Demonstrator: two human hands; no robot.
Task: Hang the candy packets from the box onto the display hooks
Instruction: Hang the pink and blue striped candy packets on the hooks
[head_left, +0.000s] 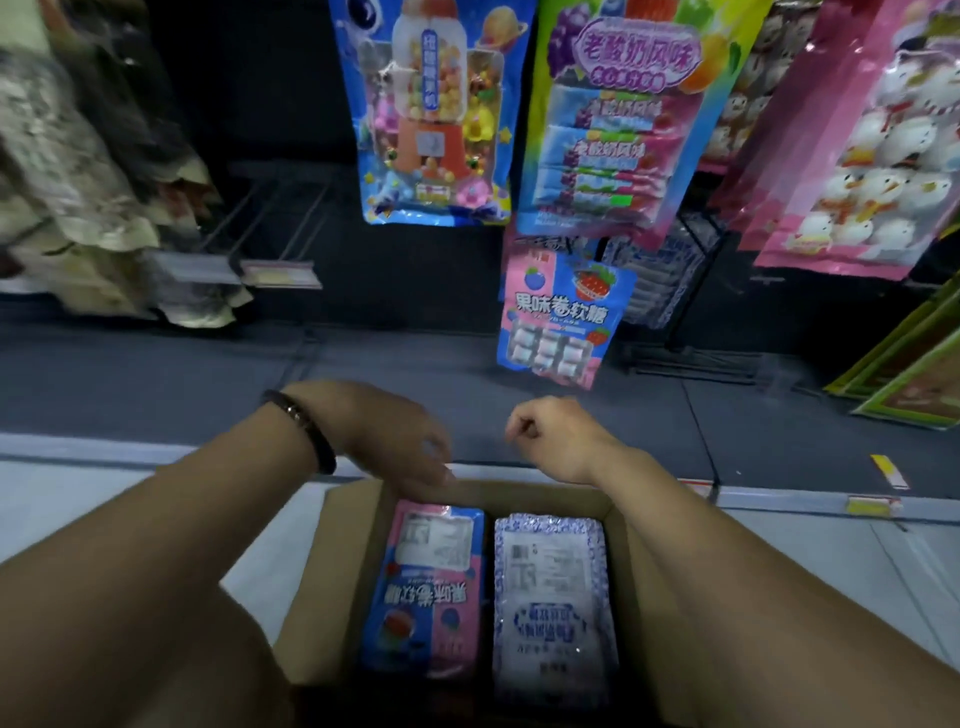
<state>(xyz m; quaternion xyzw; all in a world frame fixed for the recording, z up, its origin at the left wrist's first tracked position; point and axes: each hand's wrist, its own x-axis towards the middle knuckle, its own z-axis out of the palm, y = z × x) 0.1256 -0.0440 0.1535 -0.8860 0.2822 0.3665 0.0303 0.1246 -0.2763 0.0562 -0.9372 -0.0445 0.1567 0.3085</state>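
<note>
An open cardboard box (337, 561) sits low in front of me. Inside lie a pink-and-blue candy packet (431, 597) on the left and a white-and-blue packet (553, 608) on the right. My left hand (395, 441) reaches down over the box's far rim, fingers extended just above the pink-and-blue packet's top edge, holding nothing. My right hand (550, 431) hovers above the far rim with fingers loosely curled and nothing in it. A matching pink-and-blue packet (561, 317) hangs on the display above the box.
Larger packets hang higher: a blue one (431, 114), a purple-green one (618, 119) and pink ones (852, 156) at right. Bare wire hooks (270, 223) stick out at left beside beige packets (72, 208). Green boxes (914, 364) stand at right on the dark shelf base.
</note>
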